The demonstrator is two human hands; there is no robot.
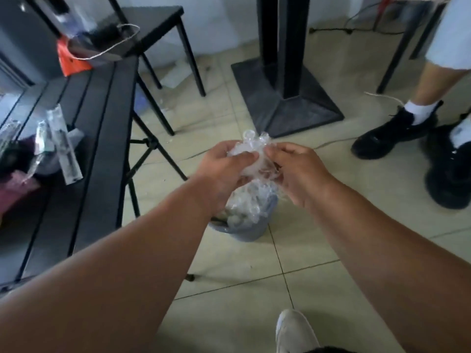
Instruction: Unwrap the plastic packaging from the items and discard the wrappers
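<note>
Head view: left hand (pixel 224 166) and right hand (pixel 298 171) grip crumpled plastic wrappers (pixel 252 151); no readable writing.

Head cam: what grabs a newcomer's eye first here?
Mid-frame, the left hand and right hand grip a crumpled wad of clear plastic wrappers above a grey bin already stuffed with plastic. On the left, still-wrapped items lie on a black slatted table; at right, another person's black shoes stand on the tile.
</note>
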